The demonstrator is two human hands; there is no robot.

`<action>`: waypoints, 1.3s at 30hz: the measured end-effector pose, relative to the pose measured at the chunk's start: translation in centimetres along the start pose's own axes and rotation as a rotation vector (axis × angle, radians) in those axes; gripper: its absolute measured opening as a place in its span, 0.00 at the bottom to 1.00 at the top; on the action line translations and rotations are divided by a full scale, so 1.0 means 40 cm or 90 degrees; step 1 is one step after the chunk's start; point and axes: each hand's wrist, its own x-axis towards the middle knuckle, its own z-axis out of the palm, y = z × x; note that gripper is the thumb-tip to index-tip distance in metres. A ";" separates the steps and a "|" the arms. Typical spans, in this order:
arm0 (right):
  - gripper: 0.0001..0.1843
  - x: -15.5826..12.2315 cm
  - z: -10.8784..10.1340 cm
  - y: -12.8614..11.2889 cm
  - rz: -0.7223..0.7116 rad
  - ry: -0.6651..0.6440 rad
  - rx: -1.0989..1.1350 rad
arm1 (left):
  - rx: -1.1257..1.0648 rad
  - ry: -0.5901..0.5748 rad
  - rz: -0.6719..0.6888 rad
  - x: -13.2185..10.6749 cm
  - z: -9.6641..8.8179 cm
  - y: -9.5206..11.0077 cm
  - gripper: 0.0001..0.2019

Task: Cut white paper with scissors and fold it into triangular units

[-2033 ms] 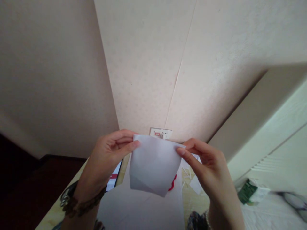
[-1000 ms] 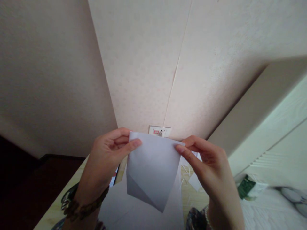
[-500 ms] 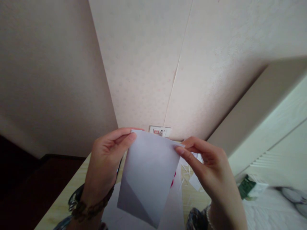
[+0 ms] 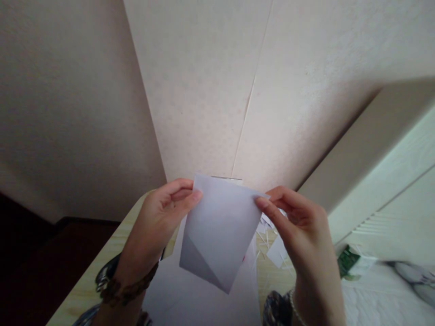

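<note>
A small white sheet of paper (image 4: 220, 226) is held up between both hands above the table, its lower left corner in shadow. My left hand (image 4: 166, 208) pinches it near the upper left corner, thumb on the near face. At the upper right corner, my right hand (image 4: 295, 222) grips the paper between thumb and fingers. Beneath it lies a larger white sheet (image 4: 204, 299) flat on the table. Something pink peeks out by the held paper's right edge, too covered to name.
The light wood table (image 4: 81, 290) stands against the wall. Paper scraps and thin white strips (image 4: 277, 251) lie near my right hand. A green and white packet (image 4: 351, 262) rests on a white quilted surface (image 4: 377, 308) at the right. A white cabinet (image 4: 390, 181) stands behind.
Both hands have lifted the paper slightly up and to the right. It now covers most of the wall socket, and less of the pink thing shows.
</note>
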 end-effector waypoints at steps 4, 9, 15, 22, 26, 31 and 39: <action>0.12 -0.002 -0.002 0.007 0.028 0.017 0.038 | 0.022 -0.037 -0.024 0.000 0.003 0.011 0.07; 0.12 -0.010 0.000 0.010 0.036 0.051 0.061 | 0.011 -0.027 -0.040 0.000 0.015 0.017 0.04; 0.12 -0.002 -0.021 0.027 0.048 0.043 0.052 | 0.061 -0.057 -0.010 -0.005 0.013 0.022 0.05; 0.11 0.008 -0.026 0.033 0.030 -0.020 -0.163 | 0.308 -0.066 0.077 -0.011 0.006 0.012 0.07; 0.16 -0.004 0.009 0.003 -0.091 -0.003 -0.201 | 0.447 -0.081 0.157 -0.020 0.021 0.010 0.09; 0.07 -0.013 0.042 -0.021 -0.126 -0.050 -0.158 | 0.467 -0.145 0.216 -0.030 0.032 0.015 0.11; 0.06 -0.005 -0.005 -0.003 -0.035 0.043 -0.162 | 0.511 -0.056 0.224 -0.011 -0.012 0.016 0.08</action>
